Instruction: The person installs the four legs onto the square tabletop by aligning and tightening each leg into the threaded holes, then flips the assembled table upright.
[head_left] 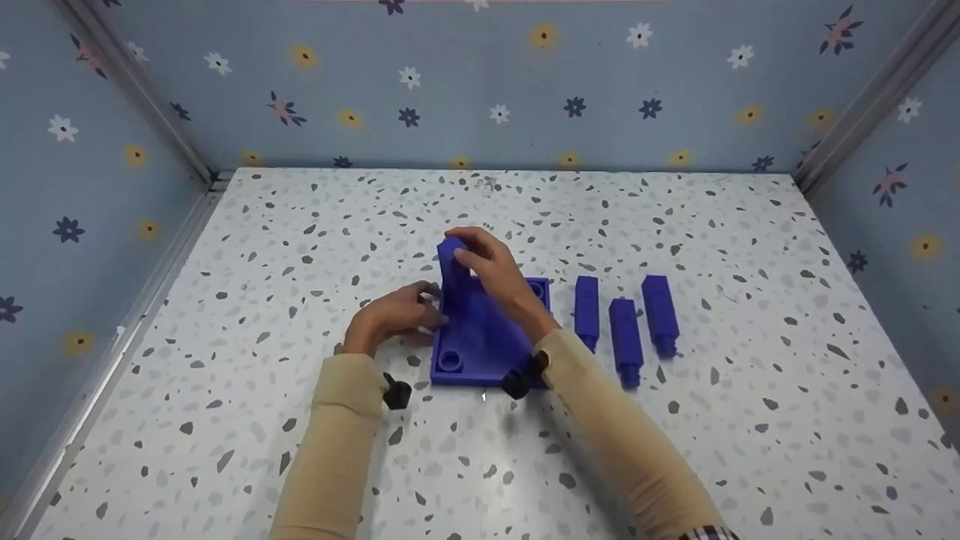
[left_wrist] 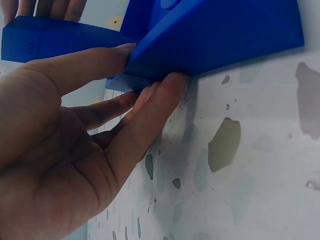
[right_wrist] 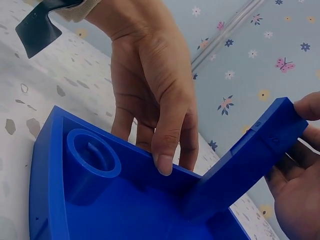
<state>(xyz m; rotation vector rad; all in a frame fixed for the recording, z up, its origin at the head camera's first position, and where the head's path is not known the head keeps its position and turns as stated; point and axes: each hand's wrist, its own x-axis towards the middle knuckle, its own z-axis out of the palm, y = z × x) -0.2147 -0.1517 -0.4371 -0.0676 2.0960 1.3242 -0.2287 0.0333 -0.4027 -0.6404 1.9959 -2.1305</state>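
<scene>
A blue square base (head_left: 491,330), like a shallow tray with raised walls, lies on the table with its inside up. My left hand (head_left: 397,311) grips its left wall; in the right wrist view the thumb (right_wrist: 164,155) laps over the rim while the other fingers stay outside. At the far left corner a blue leg (right_wrist: 245,157) stands upright, my right hand (head_left: 491,266) holding its top end between thumb and fingers. Where the leg meets the base, I cannot tell how deep it sits. A round socket (right_wrist: 94,155) shows in the near left corner.
Three more blue legs lie right of the base: a left one (head_left: 587,309), a middle one (head_left: 626,337) and a right one (head_left: 660,311), their narrow ends toward me. Flower-patterned panels (head_left: 495,82) enclose the speckled table (head_left: 300,247) at the back and sides.
</scene>
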